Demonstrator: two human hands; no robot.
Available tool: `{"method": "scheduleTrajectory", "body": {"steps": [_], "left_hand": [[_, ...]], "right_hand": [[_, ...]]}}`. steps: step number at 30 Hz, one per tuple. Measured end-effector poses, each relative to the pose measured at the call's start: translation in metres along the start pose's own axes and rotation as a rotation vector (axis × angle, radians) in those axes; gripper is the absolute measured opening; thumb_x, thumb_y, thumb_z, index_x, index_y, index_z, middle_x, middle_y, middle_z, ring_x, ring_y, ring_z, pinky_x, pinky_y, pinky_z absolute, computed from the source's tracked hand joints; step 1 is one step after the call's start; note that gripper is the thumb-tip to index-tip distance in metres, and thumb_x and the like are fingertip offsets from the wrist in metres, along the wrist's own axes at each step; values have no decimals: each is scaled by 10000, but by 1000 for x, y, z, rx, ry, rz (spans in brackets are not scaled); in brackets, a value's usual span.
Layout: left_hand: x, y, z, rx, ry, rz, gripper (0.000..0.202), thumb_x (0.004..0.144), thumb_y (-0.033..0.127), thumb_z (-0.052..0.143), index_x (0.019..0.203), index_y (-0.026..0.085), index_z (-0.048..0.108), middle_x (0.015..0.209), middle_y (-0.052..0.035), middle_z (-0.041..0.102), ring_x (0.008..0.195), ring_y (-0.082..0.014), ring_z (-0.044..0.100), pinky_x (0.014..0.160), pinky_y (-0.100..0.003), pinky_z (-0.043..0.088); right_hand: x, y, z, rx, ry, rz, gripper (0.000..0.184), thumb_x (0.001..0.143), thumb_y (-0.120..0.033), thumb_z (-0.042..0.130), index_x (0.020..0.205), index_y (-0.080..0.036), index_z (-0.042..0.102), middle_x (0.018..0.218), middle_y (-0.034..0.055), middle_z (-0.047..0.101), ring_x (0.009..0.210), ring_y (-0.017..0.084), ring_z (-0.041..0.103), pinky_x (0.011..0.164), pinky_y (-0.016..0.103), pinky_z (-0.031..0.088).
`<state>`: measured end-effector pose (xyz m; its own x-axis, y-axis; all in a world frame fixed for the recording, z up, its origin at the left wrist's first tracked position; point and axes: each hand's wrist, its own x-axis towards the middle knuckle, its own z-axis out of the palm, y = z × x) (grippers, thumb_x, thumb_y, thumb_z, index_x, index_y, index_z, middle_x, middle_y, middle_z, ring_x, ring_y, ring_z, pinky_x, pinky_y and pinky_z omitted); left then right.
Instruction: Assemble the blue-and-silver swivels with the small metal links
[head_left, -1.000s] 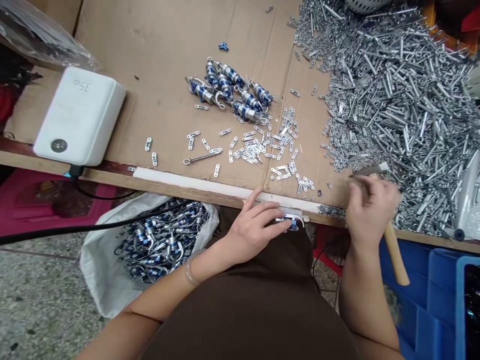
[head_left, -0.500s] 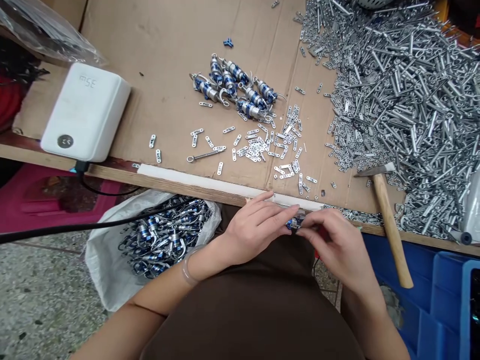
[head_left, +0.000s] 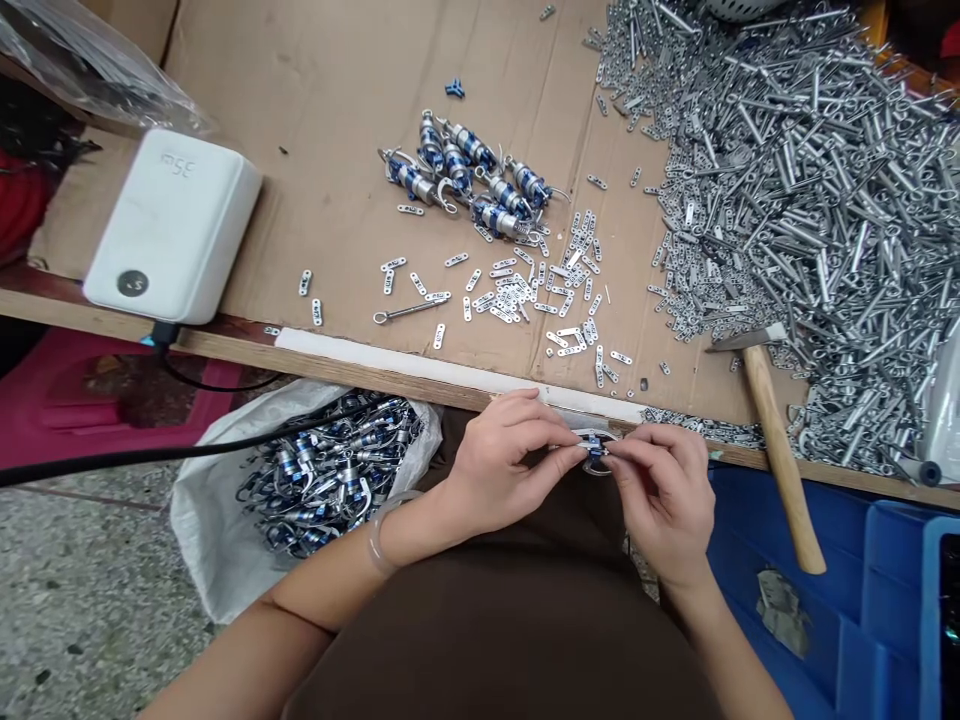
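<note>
left hand — pinching small blue-silver metal fitting | right hand — pinching same fitting

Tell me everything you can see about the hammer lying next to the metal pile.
The hammer has a plain, light wooden handle and a grey metal head. It lies on the cardboard with its head beside the heap of silver metal pieces. The handle crosses the table's wooden edge, its end reaching over a blue crate. The left hand and right hand are not touching it.
</note>
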<state>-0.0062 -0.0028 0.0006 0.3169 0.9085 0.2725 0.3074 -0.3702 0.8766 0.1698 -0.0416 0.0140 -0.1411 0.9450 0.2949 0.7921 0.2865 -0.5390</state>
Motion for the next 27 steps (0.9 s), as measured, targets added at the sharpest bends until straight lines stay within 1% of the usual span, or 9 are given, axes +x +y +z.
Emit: {"method": "scheduleTrajectory", "body": {"steps": [2, 4, 6, 10, 13, 16, 20, 24, 27], "left_hand": [[-1, 0, 1, 16, 2, -8, 16, 747, 171, 651, 737, 166, 639, 692, -5, 662, 660, -114, 606, 898, -381, 454], [-2, 0, 1, 40, -7, -4, 14, 752, 174, 643, 738, 172, 643, 689, -1, 654, 660, -113, 598, 911, -389, 440], [-2, -1, 0, 46, -32, 2, 19, 763, 179, 633, 750, 177, 646, 694, 2, 644, 665, -106, 591, 922, -388, 430], [-2, -1, -2, 77, -102, 35, 50, 800, 190, 594, 780, 176, 638, 719, 5, 632, 679, -96, 582, 942, -387, 415], [-3, -5, -3, 258, -144, 186, 103, 826, 266, 570, 846, 181, 625, 779, -3, 644, 759, -123, 583, 990, -429, 372], [-6, -14, -1, 528, -182, 404, 213, 826, 323, 571, 974, 173, 600, 897, -26, 655, 946, -189, 563, 1068, -522, 229], [-10, -24, 5, 721, -157, 470, 201, 837, 201, 557, 1032, 159, 581, 940, -16, 648, 1023, -196, 537, 1102, -550, 68], [-11, -22, 10, 730, -172, 386, 205, 850, 257, 543, 1028, 164, 585, 956, -21, 645, 1028, -217, 531, 1090, -577, 60], [-11, -17, 12, 726, -188, 301, 184, 848, 252, 542, 1002, 165, 592, 945, -31, 645, 1000, -228, 538, 1070, -600, 103]], "right_hand": [[0, -3, 2, -55, 59, -71, 228, 725, -94, 636, 899, -237, 602, 791, 6, 570, 793, 153, 500, 754, 342, 389], [2, -5, 2, -78, 59, -95, 248, 717, -93, 646, 905, -252, 613, 778, -3, 592, 789, 153, 507, 761, 348, 376], [5, -5, 0, -41, -3, -54, 238, 742, -103, 623, 928, -251, 604, 807, 1, 604, 799, 153, 514, 761, 345, 370], [11, -4, -5, 51, -216, 29, 122, 804, -134, 547, 889, -221, 559, 825, 5, 598, 801, 147, 515, 762, 336, 353], [13, -3, -4, 88, -301, 133, 53, 835, -174, 505, 828, -217, 537, 805, -4, 596, 805, 149, 514, 758, 329, 337], [13, 2, 3, 128, -364, 285, 69, 840, -232, 510, 787, -224, 553, 788, -18, 606, 804, 151, 521, 771, 331, 320], [14, 8, 10, 38, -345, 366, 83, 810, -303, 557, 767, -248, 603, 795, -24, 617, 820, 170, 516, 794, 357, 285], [26, 18, 6, 34, -345, 364, 82, 762, -325, 606, 799, -251, 608, 853, -3, 600, 849, 191, 495, 766, 345, 324], [44, 31, 6, 10, -168, 339, 90, 780, -291, 577, 845, -232, 598, 844, 13, 594, 858, 191, 491, 756, 328, 361]]}}
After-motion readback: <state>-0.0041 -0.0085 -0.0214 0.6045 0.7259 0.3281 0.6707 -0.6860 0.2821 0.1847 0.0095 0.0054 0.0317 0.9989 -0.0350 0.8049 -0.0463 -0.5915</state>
